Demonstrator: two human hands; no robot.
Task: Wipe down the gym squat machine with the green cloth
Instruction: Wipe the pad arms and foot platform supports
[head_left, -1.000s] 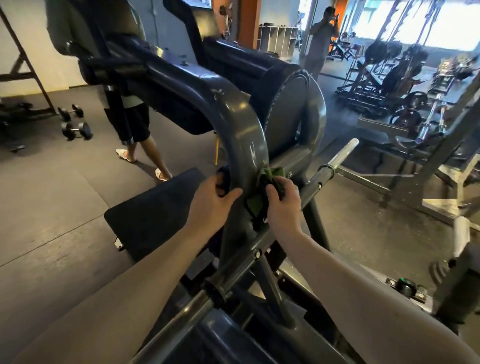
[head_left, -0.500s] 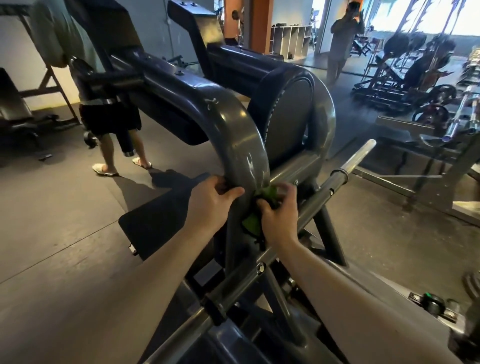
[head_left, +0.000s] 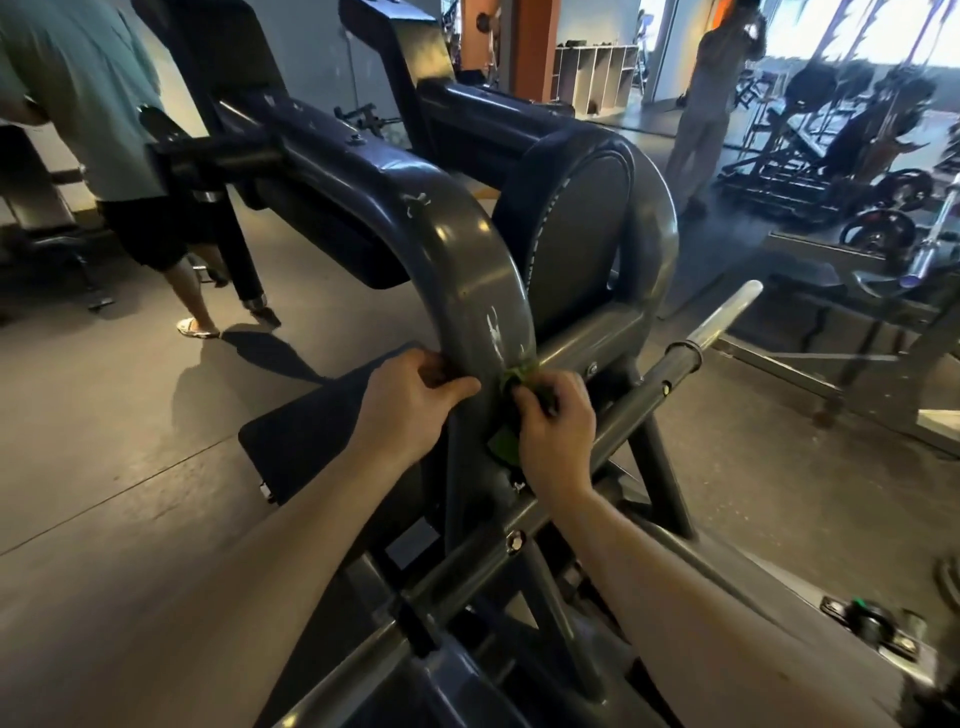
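This is a gym. A dark grey steel squat machine with a curved tubular frame fills the foreground. It carries a round black padded roller and a bare chrome plate-loading sleeve. To the right stand more black plate-loaded machines, with round black weight plates and a chrome barbell. The dark matted floor runs throughout. A white open cubby shelf stands at the back, near a standing person in grey.
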